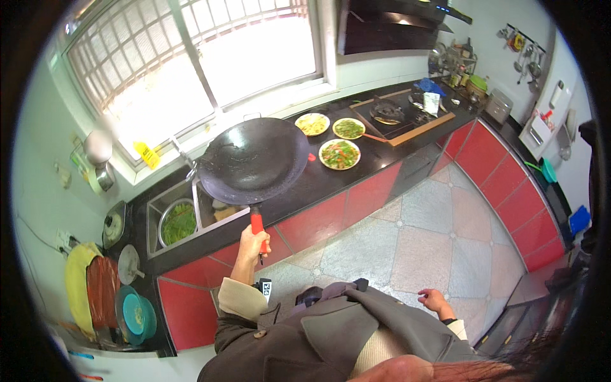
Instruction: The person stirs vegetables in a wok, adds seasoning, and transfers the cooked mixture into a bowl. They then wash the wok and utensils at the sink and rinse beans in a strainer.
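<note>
My left hand (253, 242) is closed around the red handle (257, 224) of a large black wok (253, 160). The wok's dark inner face is up, and it hides part of the counter and the right side of the sink. I cannot tell whether it rests on anything. Over the tiled floor at my right side hangs my right hand (433, 302), holding nothing, its fingers a little bent and apart. To the right of the wok stand a plate of yellowish food (312, 124), a plate of green vegetables (349, 128) and a larger plate of mixed vegetables (340, 154).
A steel basin of leafy greens (180, 224) sits in the sink (153, 234). Beyond the plates is a gas hob (387, 112) under a range hood (389, 28). Teal bowls (136, 315) stand at the left counter end. Red cabinets (329, 212) run below the black counter.
</note>
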`<action>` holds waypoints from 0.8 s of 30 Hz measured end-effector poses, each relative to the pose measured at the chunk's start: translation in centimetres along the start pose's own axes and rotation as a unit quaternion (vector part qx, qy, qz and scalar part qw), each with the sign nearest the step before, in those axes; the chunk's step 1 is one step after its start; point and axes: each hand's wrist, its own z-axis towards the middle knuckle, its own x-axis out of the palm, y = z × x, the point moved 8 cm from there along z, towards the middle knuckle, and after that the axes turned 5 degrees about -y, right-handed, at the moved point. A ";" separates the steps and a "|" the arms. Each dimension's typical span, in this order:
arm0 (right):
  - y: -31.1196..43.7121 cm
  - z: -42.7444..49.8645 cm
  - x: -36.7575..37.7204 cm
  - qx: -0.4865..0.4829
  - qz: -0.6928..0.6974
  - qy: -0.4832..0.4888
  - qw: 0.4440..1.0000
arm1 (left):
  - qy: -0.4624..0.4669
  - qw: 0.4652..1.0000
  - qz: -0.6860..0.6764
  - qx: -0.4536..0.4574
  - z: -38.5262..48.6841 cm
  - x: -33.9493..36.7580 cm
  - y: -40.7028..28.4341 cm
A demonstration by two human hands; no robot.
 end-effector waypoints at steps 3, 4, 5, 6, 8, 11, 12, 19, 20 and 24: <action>0.5 1.8 -2.9 -0.031 -0.014 -0.051 0.998 | 0.022 0.999 0.031 0.029 1.9 5.4 -3.0; 0.6 2.8 -3.7 -0.034 -0.008 -0.067 0.997 | 0.041 0.998 0.034 0.028 3.0 7.7 -3.8; 0.7 3.9 -4.4 -0.036 -0.005 -0.084 0.996 | 0.059 0.997 0.032 0.031 4.5 10.1 -4.7; 0.6 5.1 -4.7 -0.031 0.000 -0.084 0.996 | 0.082 0.996 0.017 0.041 6.1 12.6 -5.5; 0.2 7.4 -4.8 -0.015 0.051 -0.075 0.996 | 0.119 0.991 0.016 0.055 10.1 18.2 -6.7; -1.4 11.2 -6.0 0.012 0.089 -0.066 0.994 | 0.175 0.982 0.020 0.072 17.5 28.0 -7.9; -2.1 12.3 -6.8 0.022 0.093 -0.071 0.993 | 0.200 0.977 -0.021 0.077 20.0 31.8 -8.1; -4.5 18.2 -13.4 0.106 0.093 -0.103 0.985 | 0.242 0.967 0.071 0.031 35.9 54.1 -4.9; -4.6 18.7 -13.8 0.122 0.109 -0.093 0.982 | 0.236 0.968 0.079 0.025 37.3 56.1 -4.1; -4.6 20.9 -14.4 0.158 0.112 -0.013 0.981 | 0.226 0.972 0.066 -0.017 40.9 61.8 -0.7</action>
